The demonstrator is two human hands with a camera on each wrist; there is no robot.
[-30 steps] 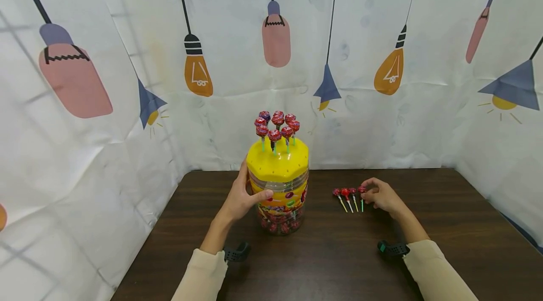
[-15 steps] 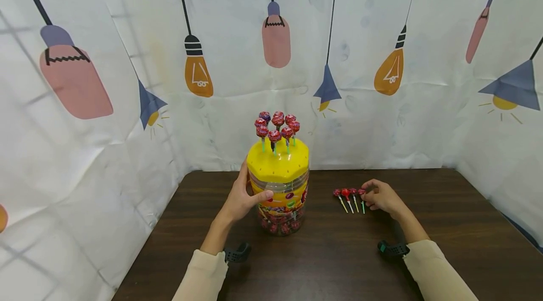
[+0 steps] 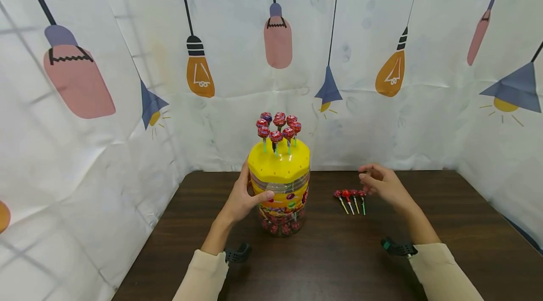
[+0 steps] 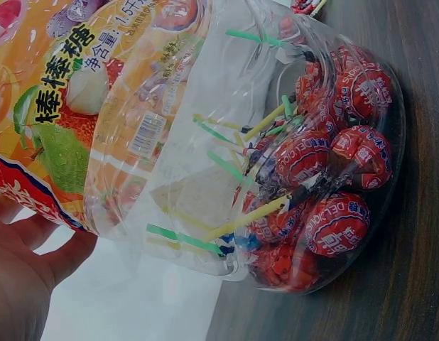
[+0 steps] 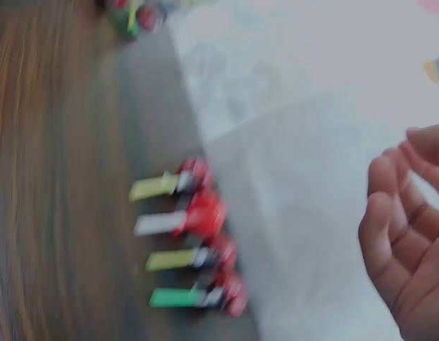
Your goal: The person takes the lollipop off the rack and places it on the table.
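Observation:
A clear plastic lollipop jar [image 3: 281, 197] with a yellow lid [image 3: 277, 164] stands upright on the table. My left hand [image 3: 242, 199] grips its left side, thumb across the front. Several wrapped lollipops stick up from holes in the lid, among them a red one [image 3: 275, 136]. More lollipops [image 4: 361, 156] lie inside the jar's bottom. To the right, a row of loose lollipops [image 3: 355, 196] lies side by side on the tabletop; the rightmost one has a green stick [image 5: 175, 298]. Just above and beside that row is my right hand [image 3: 383, 185], fingers loosely bent and holding nothing.
The dark wooden table [image 3: 322, 263] ends at the back against a white curtain [image 3: 237, 136] printed with hanging lamps. The curtain also comes down along the left and right sides. Each wrist wears a black strap [image 3: 238, 253].
My right hand has let go of the rightmost lollipop and risen up and away from it. That lollipop lies in the row with the others. My left hand stays on the jar.

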